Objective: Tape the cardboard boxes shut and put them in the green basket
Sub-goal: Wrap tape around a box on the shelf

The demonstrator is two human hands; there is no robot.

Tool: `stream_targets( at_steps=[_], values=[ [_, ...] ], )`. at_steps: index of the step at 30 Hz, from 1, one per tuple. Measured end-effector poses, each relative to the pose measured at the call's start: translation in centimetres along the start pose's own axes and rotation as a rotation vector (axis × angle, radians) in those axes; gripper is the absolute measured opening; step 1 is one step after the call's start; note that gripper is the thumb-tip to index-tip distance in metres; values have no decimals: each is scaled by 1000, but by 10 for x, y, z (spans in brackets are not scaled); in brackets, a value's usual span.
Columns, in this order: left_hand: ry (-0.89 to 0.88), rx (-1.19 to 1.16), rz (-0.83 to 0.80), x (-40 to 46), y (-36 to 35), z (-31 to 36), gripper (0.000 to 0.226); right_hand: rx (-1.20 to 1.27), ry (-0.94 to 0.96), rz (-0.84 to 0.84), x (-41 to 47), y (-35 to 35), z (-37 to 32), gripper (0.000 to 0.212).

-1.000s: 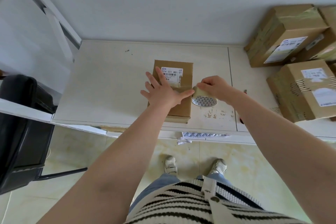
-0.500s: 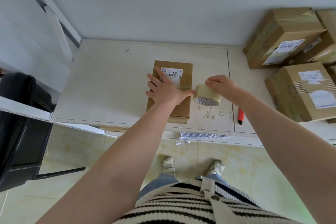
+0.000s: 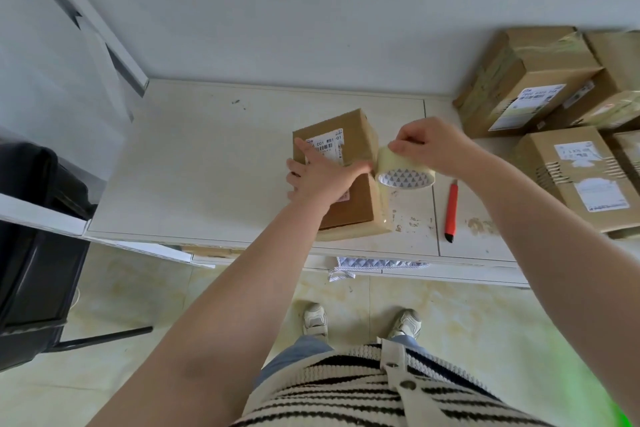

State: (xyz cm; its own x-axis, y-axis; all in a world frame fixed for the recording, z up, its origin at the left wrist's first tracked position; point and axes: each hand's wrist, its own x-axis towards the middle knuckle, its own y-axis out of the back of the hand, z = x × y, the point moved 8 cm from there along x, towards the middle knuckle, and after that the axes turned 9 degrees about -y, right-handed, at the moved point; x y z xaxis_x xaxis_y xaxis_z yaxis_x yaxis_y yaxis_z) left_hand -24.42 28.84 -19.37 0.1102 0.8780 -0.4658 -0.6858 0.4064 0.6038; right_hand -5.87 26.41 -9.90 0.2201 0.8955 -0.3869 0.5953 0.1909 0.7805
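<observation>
A small cardboard box (image 3: 349, 208) with a white barcode label lies on the white table (image 3: 207, 163) near its front edge, turned slightly askew. My left hand (image 3: 320, 175) presses flat on the box's top. My right hand (image 3: 433, 146) holds a roll of clear tape (image 3: 403, 172) just off the box's right edge; a strip of tape runs from the roll onto the box under my left hand. A green edge (image 3: 623, 402), perhaps the basket, shows at the bottom right corner.
Several taped cardboard boxes (image 3: 575, 170) are stacked at the table's right end. A red utility knife (image 3: 451, 211) lies on the table right of the tape. A black chair (image 3: 31, 253) stands at the left. The wall is behind the table.
The tape roll has moved right and up, away from the box, drawing tape out. The box has turned a little under my left hand. The red knife has come into full view.
</observation>
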Motion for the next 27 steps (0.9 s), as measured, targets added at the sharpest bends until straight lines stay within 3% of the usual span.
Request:
stream_targets(
  at_steps=[8,13,17,21,24,27],
  values=[
    [-64,-513,-102,-2,19,-19,98,231,134,-19,-8,-11,-44,38],
    [-102,-691,-130,-14,19,-23,99,126,151,0,1,-23,-71,48],
    [-132,-663,-115,-13,34,-28,75,-289,141,81,10,-10,-78,52],
    [-232,-550,-23,-9,46,-27,33,-389,66,72,11,-15,-70,50],
    [-244,-512,24,-9,51,-32,30,-389,51,126,11,-20,-81,49],
    [-218,-527,57,-9,52,-38,43,-416,49,156,11,-26,-94,41]
  ],
)
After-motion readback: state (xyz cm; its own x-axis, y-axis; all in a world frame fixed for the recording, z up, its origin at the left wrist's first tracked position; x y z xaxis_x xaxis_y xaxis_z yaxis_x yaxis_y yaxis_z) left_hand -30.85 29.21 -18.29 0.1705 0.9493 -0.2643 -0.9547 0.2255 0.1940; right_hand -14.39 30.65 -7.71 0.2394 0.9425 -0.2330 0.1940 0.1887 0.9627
